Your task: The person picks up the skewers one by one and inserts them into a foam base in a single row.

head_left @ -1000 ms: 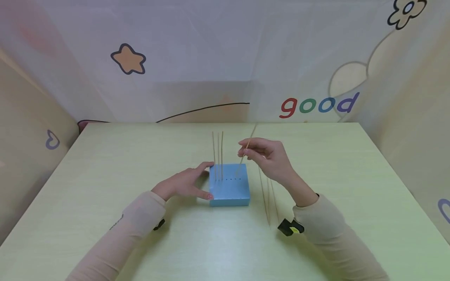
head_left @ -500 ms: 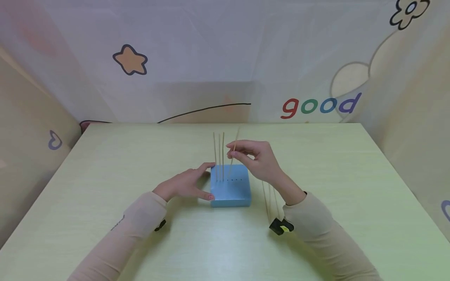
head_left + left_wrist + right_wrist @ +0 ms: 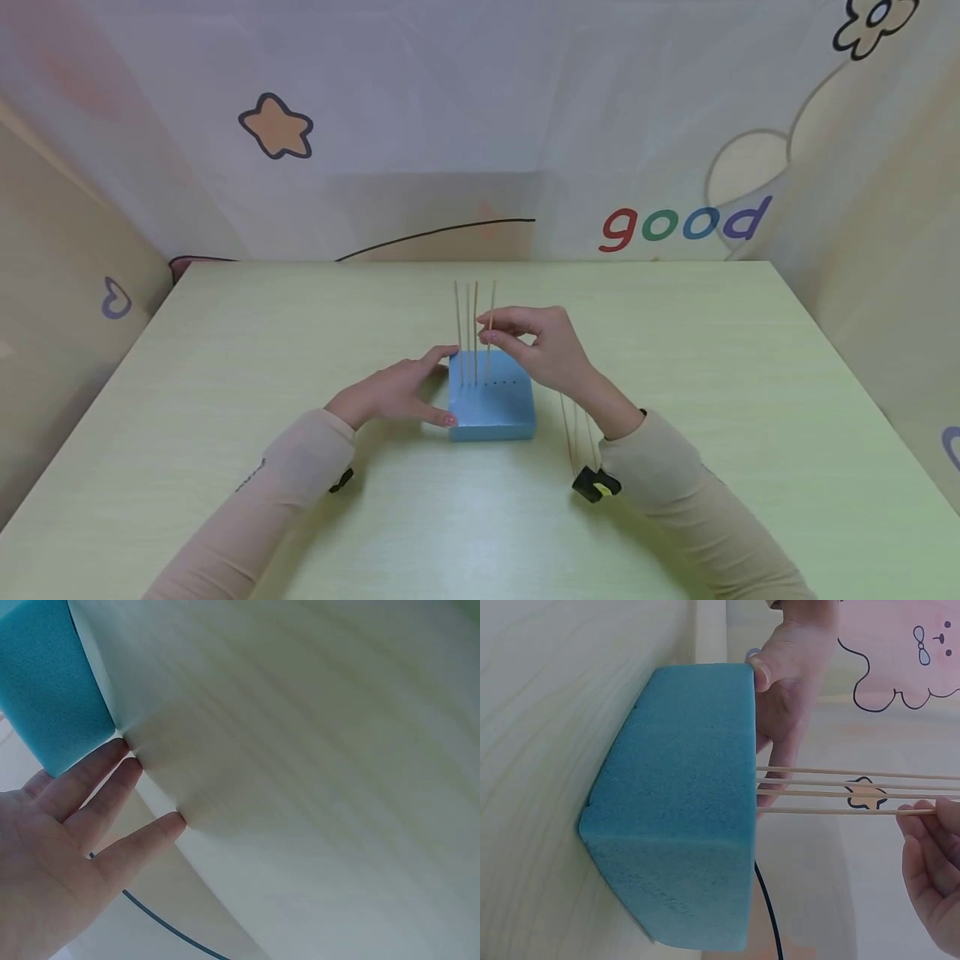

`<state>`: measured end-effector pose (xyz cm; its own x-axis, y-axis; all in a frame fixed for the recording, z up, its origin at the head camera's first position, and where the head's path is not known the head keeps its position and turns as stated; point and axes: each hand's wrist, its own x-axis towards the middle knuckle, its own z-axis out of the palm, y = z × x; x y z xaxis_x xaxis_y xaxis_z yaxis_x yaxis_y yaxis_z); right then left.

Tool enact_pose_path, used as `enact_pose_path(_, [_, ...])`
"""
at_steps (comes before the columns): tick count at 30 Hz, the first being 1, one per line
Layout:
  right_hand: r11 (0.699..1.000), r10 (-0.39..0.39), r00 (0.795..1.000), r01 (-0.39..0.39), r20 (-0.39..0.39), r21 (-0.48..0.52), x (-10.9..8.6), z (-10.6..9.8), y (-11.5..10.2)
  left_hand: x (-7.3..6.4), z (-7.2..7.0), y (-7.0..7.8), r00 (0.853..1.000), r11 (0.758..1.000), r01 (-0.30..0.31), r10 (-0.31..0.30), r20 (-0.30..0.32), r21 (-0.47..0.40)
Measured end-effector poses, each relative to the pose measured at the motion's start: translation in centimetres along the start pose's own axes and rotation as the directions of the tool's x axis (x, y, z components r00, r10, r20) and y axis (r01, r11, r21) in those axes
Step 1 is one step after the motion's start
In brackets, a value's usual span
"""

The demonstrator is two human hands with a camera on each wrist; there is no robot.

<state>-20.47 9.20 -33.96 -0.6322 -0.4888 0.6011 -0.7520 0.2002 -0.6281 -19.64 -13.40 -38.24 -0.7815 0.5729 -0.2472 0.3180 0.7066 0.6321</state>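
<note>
A light blue foam block (image 3: 491,410) with a row of small holes lies on the table. Three thin wooden skewers (image 3: 476,312) stand upright in its left part. My right hand (image 3: 542,343) pinches a fourth skewer (image 3: 492,298) between thumb and fingertips. In the right wrist view that held skewer (image 3: 832,811) runs parallel to the others, its lower end at the block's top face. My left hand (image 3: 393,390) spreads along the block's left side, thumb at the near corner, index finger at the far one. The left wrist view shows its other fingers (image 3: 139,844) straight, tips at the tabletop.
A few more skewers (image 3: 566,433) lie on the table right of the block, partly hidden under the right forearm. Behind the table (image 3: 225,350) hangs a printed cloth (image 3: 420,125). Each wrist wears a small black camera (image 3: 596,484).
My right hand has moved left and slightly down with its skewer, which went from slanted to nearly upright beside the three standing ones. My left hand stays at the block.
</note>
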Motion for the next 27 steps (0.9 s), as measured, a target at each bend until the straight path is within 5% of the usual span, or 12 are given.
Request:
enact_pose_path(9, [0.998,-0.032,0.999,0.031,-0.015,-0.045,0.13,0.19,0.16,0.00,0.02,-0.01,1.000,1.000,0.006,-0.006,-0.002,-0.002])
enact_pose_path(20, [0.997,0.021,0.999,-0.023,-0.027,-0.072,-0.06,0.38,0.00,-0.11,0.01,0.10,1.000,1.000,0.002,-0.002,-0.008,-0.007])
enact_pose_path(27, [0.994,0.076,0.997,-0.073,0.030,-0.084,-0.27,0.05,-0.08,-0.07,-0.04,0.10,1.000,1.000,-0.002,0.002,-0.006,-0.003])
